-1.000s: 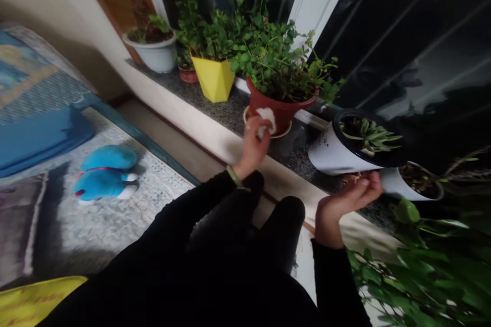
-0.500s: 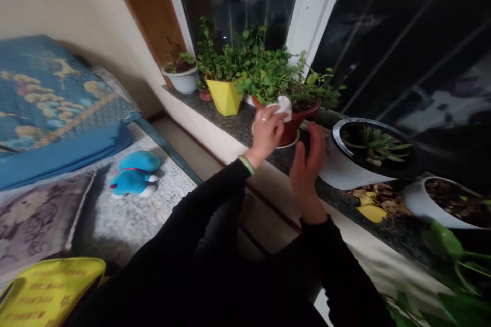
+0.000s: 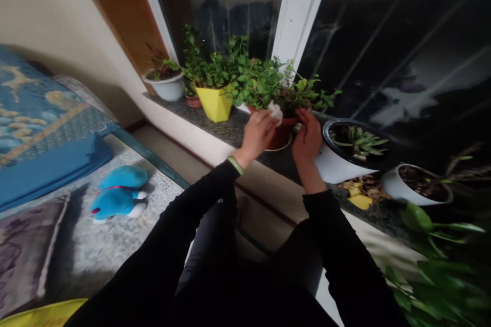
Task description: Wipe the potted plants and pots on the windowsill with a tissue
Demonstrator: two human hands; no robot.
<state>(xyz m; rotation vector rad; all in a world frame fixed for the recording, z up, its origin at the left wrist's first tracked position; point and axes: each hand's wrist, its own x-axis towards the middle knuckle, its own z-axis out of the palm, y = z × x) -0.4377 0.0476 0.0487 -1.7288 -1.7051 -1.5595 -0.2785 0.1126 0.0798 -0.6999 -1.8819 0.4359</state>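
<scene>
My left hand [image 3: 256, 137] is closed on a crumpled white tissue [image 3: 275, 114], which lies against the left front of a reddish-brown flowerpot [image 3: 282, 135]. A bracelet circles that wrist. My right hand [image 3: 308, 137] is at the pot's right side, its fingers bent over the rim and appearing to grip it; the fingertips are partly hidden. A leafy green plant [image 3: 264, 84] fills the pot and spills over the edge. Under the pot shows the pale edge of a saucer [image 3: 282, 148].
On the dark stone sill [image 3: 230, 134] stand a yellow pot [image 3: 214, 104], a pale pot [image 3: 169, 88], a white planter with a succulent [image 3: 341, 161] and a small white pot [image 3: 406, 191]. Dry leaves [image 3: 362, 195] lie between the last two. A blue plush toy [image 3: 121, 191] lies at left.
My right hand has moved from beside the pot up to its rim, and its fingers have bent in. My left hand keeps the tissue against the pot. The view has shifted slightly.
</scene>
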